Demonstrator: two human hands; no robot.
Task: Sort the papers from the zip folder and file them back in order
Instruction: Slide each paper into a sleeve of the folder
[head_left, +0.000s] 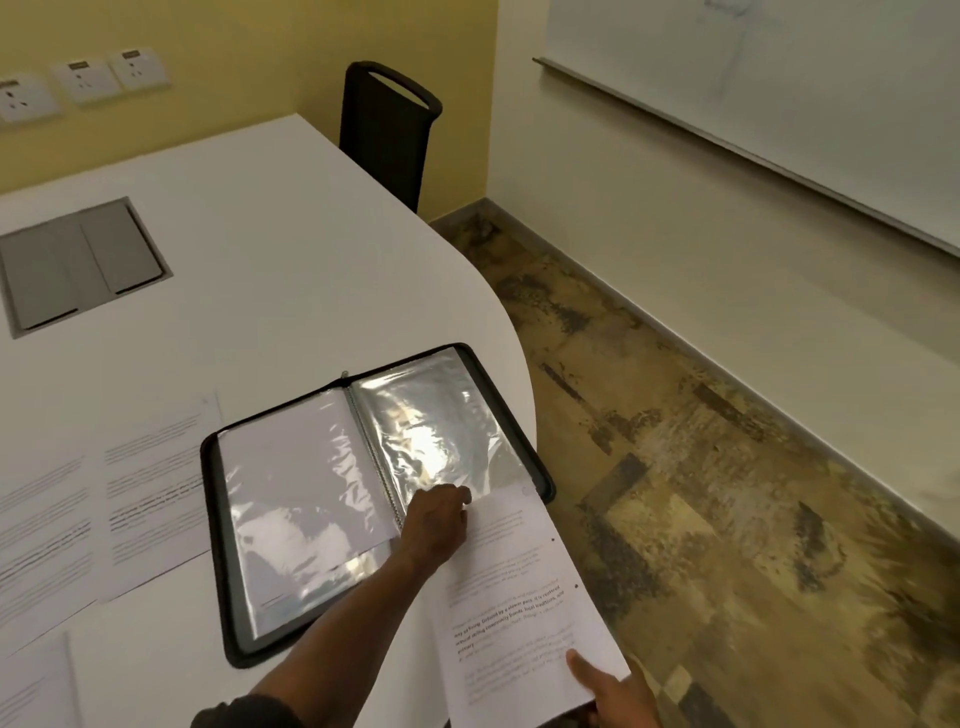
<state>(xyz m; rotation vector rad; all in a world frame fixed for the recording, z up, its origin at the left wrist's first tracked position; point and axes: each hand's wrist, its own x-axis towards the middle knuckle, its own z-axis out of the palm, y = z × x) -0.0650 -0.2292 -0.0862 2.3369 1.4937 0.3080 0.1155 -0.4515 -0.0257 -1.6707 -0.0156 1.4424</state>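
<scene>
A black zip folder (218, 519) lies open on the white table (260, 234), its clear plastic sleeves showing. The left sleeve (291, 493) holds a white sheet. A printed paper (524, 613) sticks out of the bottom of the right sleeve (441, 431), its top end inside. My left hand (436, 525) pinches the lower edge of that sleeve at the paper's top. My right hand (613, 691) grips the paper's near end, thumb on top.
Several printed sheets (145, 488) lie on the table left of the folder. A grey cable hatch (78, 265) is set into the table farther back. A black chair (387, 130) stands beyond the table's curved edge. Floor lies to the right.
</scene>
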